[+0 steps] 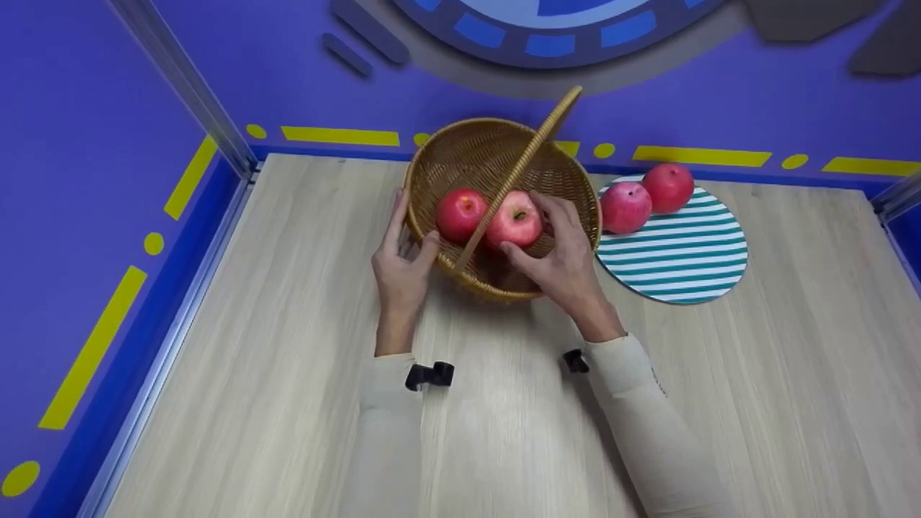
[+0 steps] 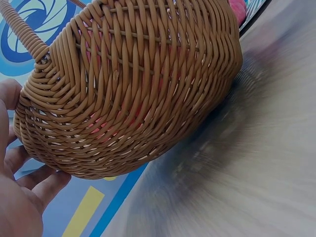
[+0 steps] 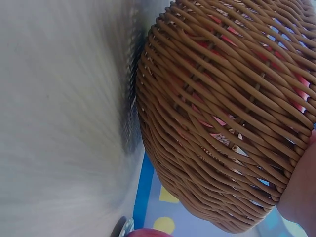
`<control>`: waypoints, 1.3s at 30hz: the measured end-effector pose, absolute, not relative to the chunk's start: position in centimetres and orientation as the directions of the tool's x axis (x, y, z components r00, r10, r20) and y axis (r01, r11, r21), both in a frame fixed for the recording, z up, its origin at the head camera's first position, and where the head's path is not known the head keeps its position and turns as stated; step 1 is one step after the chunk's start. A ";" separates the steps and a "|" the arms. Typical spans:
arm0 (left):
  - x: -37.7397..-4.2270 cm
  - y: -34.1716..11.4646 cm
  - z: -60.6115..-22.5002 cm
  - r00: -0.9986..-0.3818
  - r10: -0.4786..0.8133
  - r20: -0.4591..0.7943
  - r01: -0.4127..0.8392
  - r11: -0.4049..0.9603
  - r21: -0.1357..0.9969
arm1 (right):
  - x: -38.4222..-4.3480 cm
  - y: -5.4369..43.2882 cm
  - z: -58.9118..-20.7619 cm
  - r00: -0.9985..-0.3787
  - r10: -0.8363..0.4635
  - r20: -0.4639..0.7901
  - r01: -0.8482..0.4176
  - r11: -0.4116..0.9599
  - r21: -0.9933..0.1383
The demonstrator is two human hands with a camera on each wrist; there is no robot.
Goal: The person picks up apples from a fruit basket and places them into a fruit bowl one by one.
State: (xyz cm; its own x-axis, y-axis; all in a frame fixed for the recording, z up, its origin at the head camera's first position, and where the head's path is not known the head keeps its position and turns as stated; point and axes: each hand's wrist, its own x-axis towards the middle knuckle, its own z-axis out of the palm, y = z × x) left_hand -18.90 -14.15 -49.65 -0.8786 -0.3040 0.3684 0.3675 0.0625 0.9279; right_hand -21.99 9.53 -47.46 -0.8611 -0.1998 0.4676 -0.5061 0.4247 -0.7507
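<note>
A brown wicker basket (image 1: 468, 144) with an arched handle (image 1: 540, 140) stands near the back of the table. My left hand (image 1: 403, 277) grips its left rim, thumb over the edge and fingers along the outer wall, as the left wrist view also shows. Inside the basket, my right hand (image 1: 572, 262) holds a pinkish-red apple (image 1: 516, 230) between thumb and fingers. A second red apple (image 1: 458, 219) lies beside it, left of the handle. In the right wrist view the woven wall (image 3: 222, 108) hides most of the right hand (image 3: 301, 192).
Right of the basket lies a round mat (image 1: 669, 266) with teal and white stripes. Two red fruits, one purplish (image 1: 626, 208) and one brighter (image 1: 669, 188), sit touching on its back-left part. A blue panel (image 1: 345, 93) stands behind the wooden table (image 1: 288, 324).
</note>
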 end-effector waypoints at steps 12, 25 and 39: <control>-19.0 -14.2 -49.7 -0.866 -0.298 0.401 0.400 0.068 0.914 | -21.9 9.4 -47.3 -0.853 -0.123 0.507 -0.516 0.343 -0.785; -18.8 -14.3 -49.7 -0.873 -0.323 0.366 0.372 0.046 0.927 | -22.1 9.9 -47.1 -0.843 -0.066 0.534 -0.524 0.327 -0.786; -18.7 -14.3 -49.9 -0.862 -0.329 0.386 0.376 0.095 0.922 | -22.6 11.0 -46.8 -0.857 -0.010 0.515 -0.489 0.332 -0.807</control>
